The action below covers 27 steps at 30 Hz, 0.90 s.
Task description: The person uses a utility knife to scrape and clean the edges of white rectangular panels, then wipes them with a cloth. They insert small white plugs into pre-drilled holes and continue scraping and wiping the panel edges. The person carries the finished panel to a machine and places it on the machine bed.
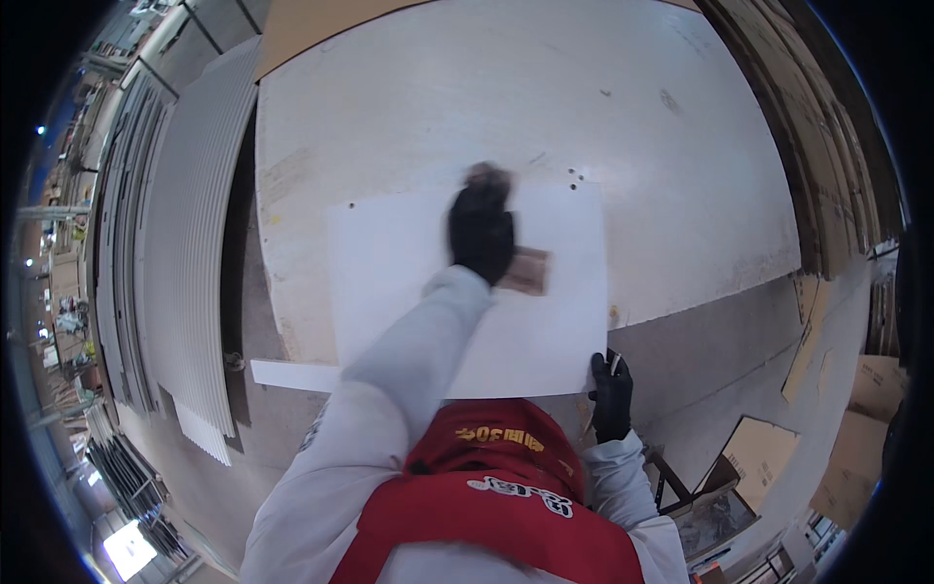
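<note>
My left hand, in a black glove and blurred, is over the upper part of a white sheet or panel. Brownish colour shows at its fingers; whether that is a held thing cannot be told. Beside its wrist, a flat brown rectangular piece lies on the white sheet, partly hidden by the hand. My right hand, also black-gloved, is at the sheet's near right corner with a thin pale stick-like tool between its fingers.
The sheet lies on a larger off-white board. A narrow white strip sticks out at left. Corrugated panels are stacked left, flat cardboard at right. A small stand is at lower right.
</note>
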### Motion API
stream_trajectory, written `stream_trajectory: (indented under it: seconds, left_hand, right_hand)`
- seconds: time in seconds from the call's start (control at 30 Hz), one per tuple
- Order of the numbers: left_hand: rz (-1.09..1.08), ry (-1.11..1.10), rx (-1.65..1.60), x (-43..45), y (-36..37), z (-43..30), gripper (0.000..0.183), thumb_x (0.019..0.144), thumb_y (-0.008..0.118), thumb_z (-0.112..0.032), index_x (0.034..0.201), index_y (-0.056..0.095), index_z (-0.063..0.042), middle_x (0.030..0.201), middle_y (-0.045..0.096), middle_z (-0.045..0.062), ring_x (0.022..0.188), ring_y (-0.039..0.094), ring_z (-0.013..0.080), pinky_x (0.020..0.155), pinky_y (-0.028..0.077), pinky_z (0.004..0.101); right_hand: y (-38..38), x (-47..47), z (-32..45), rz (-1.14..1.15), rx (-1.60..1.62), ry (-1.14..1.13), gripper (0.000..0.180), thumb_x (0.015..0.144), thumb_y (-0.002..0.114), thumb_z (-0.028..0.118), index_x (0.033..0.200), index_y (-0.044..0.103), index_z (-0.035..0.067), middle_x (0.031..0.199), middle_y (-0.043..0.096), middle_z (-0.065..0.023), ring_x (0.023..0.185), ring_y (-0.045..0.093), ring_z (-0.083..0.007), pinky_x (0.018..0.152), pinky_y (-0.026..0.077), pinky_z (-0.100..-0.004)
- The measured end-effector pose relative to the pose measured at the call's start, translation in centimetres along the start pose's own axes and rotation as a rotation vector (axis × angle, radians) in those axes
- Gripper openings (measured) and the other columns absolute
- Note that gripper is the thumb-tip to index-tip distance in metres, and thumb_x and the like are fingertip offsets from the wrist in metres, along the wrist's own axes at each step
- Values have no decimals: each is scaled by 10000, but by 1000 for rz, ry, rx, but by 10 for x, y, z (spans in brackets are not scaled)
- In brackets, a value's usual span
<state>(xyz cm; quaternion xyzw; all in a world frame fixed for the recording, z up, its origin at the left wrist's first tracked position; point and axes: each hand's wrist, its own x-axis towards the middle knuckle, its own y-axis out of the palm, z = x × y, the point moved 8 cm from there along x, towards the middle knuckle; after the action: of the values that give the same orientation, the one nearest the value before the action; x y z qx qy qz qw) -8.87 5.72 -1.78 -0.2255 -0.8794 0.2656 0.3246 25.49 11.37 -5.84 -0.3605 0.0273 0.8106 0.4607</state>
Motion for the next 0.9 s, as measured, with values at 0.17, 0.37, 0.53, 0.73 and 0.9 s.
stream_trajectory:
  seconds: [0.17, 0.37, 0.53, 0.73, 0.9]
  left_hand:
    - [230, 436, 37, 20, 103, -110, 419, 813, 597, -146, 1226, 613, -82, 1295, 578, 93, 1248, 484, 280, 1043, 381, 442]
    - [1092, 682, -52, -129, 72, -150, 358, 894, 525, -155, 1239, 604, -107, 1299, 589, 96, 1207, 546, 242, 996, 443, 373]
    - [631, 141, -213, -70, 34, -73, 473, 827, 575, -146, 1286, 538, -37, 1283, 552, 209, 1210, 500, 378, 1068, 367, 457]
    - [622, 576, -123, -94, 85, -143, 406, 833, 581, -134, 1239, 590, -115, 1340, 528, 137, 1248, 479, 317, 1033, 383, 464]
    - [1021, 876, -409, -201, 24, -176, 437, 824, 610, -191, 1258, 582, -158, 1376, 521, 104, 1284, 479, 258, 1077, 357, 436]
  right_hand:
    - [2, -3, 4, 1, 62, 13, 420, 902, 647, 367, 1180, 627, 53, 783, 560, 23, 604, 488, -63, 472, 429, -231]
    - [-14, -3, -32, 34, 379, 20, 474, 967, 539, 403, 1300, 534, 65, 866, 594, 8, 675, 536, -73, 488, 440, -230]
    - [-63, -27, -97, 119, 382, 233, 597, 998, 401, 511, 1392, 428, 63, 736, 589, -20, 476, 468, -97, 466, 373, -238]
    - [-99, -159, -306, 609, -401, -421, 523, 963, 489, 470, 1392, 489, 171, 1004, 648, -54, 622, 584, -154, 585, 487, -321]
    - [-199, -172, -331, 559, -1452, 131, 348, 953, 510, 440, 1134, 662, 185, 867, 692, -56, 669, 643, -191, 642, 515, -363]
